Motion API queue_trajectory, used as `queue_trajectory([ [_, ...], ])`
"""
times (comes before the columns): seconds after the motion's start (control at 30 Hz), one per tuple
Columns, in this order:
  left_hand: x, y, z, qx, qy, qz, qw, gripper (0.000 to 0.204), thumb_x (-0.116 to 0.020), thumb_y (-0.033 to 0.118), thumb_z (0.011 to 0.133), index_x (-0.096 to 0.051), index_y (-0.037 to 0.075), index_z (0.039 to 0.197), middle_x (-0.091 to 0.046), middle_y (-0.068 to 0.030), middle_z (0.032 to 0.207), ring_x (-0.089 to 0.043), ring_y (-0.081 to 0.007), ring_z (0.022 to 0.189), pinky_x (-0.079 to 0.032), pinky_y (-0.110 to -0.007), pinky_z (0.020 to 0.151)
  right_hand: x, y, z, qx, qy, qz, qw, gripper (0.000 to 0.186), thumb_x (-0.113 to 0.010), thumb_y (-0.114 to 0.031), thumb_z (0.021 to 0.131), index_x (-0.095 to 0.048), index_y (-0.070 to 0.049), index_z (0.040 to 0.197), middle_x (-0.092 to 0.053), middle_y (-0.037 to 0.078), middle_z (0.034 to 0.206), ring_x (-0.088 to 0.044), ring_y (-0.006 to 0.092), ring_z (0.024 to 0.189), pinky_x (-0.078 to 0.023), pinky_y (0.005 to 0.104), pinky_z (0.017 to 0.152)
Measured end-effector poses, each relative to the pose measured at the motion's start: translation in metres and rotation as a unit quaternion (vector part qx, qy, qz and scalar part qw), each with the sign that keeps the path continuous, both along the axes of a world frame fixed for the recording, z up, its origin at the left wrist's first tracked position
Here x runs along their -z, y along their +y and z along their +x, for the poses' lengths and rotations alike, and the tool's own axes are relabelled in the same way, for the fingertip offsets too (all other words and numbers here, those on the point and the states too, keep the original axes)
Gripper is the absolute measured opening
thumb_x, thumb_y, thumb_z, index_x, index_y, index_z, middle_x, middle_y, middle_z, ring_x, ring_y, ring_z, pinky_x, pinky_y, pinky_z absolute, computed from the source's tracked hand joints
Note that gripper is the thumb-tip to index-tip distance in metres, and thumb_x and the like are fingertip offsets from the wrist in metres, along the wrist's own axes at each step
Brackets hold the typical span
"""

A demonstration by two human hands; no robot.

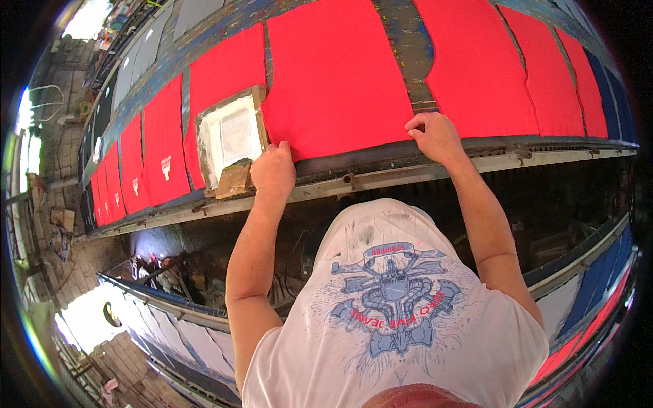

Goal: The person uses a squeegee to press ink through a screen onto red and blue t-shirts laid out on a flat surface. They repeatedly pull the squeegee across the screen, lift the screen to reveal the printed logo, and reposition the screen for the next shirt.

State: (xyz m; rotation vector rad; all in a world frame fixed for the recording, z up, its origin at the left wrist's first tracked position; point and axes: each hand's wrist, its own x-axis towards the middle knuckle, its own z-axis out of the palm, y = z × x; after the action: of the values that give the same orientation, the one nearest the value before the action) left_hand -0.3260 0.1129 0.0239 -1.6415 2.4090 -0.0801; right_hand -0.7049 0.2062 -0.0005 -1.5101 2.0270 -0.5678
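Note:
A large red fabric piece [337, 75] lies flat on the long table in front of me. My left hand [274, 170] is closed on its near left corner. At its near right corner my right hand [434, 136] is closed, with thumb and fingertips pinched on the cloth edge. Just left of my left hand, a wood-framed printing screen [209, 139] with a pale mesh rests over the neighbouring red piece [228, 68]. A wooden block [235, 179] sits at the screen's near end.
More red pieces [476, 68] lie along the table to the right. Several to the left, such as one red panel [163, 136], bear a small white print. A metal rail [381, 175] runs along the table's near edge. Behind me stands another table with white cloth pieces [163, 333].

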Motion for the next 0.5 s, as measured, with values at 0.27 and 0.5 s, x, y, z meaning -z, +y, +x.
queue_trajectory([
  [0.27, 0.001, -0.004, -0.008, 0.036, 0.045, -0.062, 0.996, 0.026, -0.068, 0.012, 0.1, -0.073, 0.008, 0.126, -0.076, -0.0187, 0.118, -0.08, -0.0404, 0.109, -0.067, -0.049, 0.078, 0.012, 0.001, -0.001, -0.009, 0.008, 0.015, 1.0, 0.019, -0.083, -0.025, 0.095, -0.089, -0.012, 0.108, -0.085, 0.014, 0.107, -0.081, 0.0373, 0.103, -0.064, 0.0511, 0.091],
  [0.5, 0.034, -0.023, -0.062, 0.164, 0.246, -0.097, 0.95, 0.067, -0.075, 0.04, 0.103, -0.061, 0.013, 0.162, -0.051, -0.0245, 0.169, -0.047, -0.0506, 0.157, -0.038, -0.064, 0.129, 0.0, 0.006, -0.001, -0.013, -0.004, -0.025, 1.0, 0.02, -0.082, -0.028, 0.097, -0.086, -0.01, 0.105, -0.084, 0.015, 0.105, -0.08, 0.0388, 0.103, -0.063, 0.0535, 0.09],
])
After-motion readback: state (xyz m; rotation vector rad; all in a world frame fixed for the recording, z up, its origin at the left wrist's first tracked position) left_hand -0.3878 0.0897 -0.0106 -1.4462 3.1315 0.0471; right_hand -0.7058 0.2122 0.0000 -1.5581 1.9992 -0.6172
